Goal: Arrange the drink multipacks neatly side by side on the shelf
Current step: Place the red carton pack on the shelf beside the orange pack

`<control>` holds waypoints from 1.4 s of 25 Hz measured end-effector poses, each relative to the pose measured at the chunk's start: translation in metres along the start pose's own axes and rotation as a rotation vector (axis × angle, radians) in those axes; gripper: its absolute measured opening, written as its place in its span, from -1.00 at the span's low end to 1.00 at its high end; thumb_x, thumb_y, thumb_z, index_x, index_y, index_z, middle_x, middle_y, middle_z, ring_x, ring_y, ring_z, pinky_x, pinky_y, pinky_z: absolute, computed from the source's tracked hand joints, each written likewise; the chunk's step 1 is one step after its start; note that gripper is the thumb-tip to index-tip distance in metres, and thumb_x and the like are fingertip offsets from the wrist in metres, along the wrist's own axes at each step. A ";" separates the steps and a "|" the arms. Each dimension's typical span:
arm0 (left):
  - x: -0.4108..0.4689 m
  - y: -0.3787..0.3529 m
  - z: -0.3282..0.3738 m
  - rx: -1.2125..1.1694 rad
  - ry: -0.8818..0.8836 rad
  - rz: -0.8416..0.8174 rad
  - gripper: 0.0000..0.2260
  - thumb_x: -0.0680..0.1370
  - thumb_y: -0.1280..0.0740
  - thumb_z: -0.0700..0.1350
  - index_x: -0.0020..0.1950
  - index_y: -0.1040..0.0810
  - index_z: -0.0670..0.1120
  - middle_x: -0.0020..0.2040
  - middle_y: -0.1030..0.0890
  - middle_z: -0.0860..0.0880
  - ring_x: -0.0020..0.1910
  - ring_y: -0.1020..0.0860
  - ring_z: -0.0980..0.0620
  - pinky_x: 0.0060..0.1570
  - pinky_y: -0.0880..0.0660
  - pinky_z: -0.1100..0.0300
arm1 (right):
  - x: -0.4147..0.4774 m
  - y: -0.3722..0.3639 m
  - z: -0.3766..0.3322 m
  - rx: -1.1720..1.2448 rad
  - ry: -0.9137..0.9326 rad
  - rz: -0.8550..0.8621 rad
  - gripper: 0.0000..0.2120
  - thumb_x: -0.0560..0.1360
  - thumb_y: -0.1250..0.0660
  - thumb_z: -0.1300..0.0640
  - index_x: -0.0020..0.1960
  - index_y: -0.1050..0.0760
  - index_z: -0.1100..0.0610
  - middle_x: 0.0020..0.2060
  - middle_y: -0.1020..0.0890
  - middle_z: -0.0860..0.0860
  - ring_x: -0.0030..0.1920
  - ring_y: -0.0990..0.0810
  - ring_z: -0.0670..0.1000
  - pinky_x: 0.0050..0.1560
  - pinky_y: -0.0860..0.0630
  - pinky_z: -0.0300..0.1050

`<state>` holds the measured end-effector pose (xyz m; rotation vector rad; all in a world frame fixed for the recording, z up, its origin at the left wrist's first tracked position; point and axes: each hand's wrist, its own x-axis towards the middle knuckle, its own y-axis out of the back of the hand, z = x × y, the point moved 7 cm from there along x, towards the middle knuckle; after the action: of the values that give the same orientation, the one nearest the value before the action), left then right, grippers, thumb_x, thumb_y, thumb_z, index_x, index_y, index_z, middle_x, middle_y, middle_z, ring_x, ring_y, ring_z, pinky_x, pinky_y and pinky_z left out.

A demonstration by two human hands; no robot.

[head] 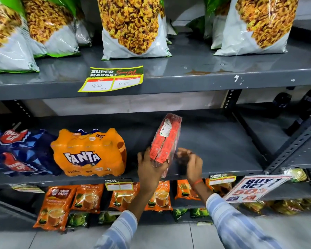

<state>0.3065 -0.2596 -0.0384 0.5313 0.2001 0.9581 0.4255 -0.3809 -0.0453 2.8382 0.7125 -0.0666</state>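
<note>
Grey steel shelf (214,141) carries a blue multipack (16,151) at its left end and an orange multipack (88,153) touching beside it. A red multipack (164,141) stands tilted on end near the front edge, apart from the orange one. The left hand (149,168) is closed around its lower end; the right hand (188,162) is blurred, so I cannot tell its grip. Tilted so near the edge, it could tip off. Open shelf lies to the right.
</note>
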 end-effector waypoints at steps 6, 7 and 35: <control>0.034 0.035 -0.025 -0.073 0.045 -0.384 -0.32 0.43 -0.43 -0.19 0.46 -0.17 -0.09 0.40 -0.36 -0.16 0.37 -0.36 -0.10 0.27 -0.36 0.05 | 0.083 0.018 -0.002 0.186 -0.026 0.110 -0.60 0.57 -0.19 0.12 0.37 -0.33 0.22 0.33 -0.44 0.12 0.36 -0.40 0.07 0.35 -0.27 -0.19; 0.031 0.039 -0.026 -0.053 0.013 -0.354 -0.35 0.45 -0.40 -0.20 0.46 -0.17 -0.11 0.39 -0.39 -0.15 0.36 -0.38 -0.10 0.28 -0.37 0.03 | 0.087 0.012 -0.001 0.164 -0.058 0.041 -0.57 0.58 -0.18 0.08 0.40 -0.30 0.20 0.36 -0.42 0.10 0.36 -0.39 0.07 0.33 -0.27 -0.20; -0.002 0.076 -0.072 -0.052 0.082 0.351 -0.81 0.49 -0.36 -0.15 -0.04 -0.62 -0.27 -0.06 -0.69 -0.29 -0.12 -0.64 -0.27 -0.11 -0.54 -0.01 | -0.001 -0.014 0.041 0.364 0.026 0.306 -0.60 0.55 -0.21 -0.05 0.35 -0.31 0.02 0.28 -0.48 0.06 0.21 -0.51 0.01 0.20 -0.50 0.00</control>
<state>0.2220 -0.2018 -0.0605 0.4876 0.1575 1.3249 0.4188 -0.3785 -0.0878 3.2659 0.2839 -0.1215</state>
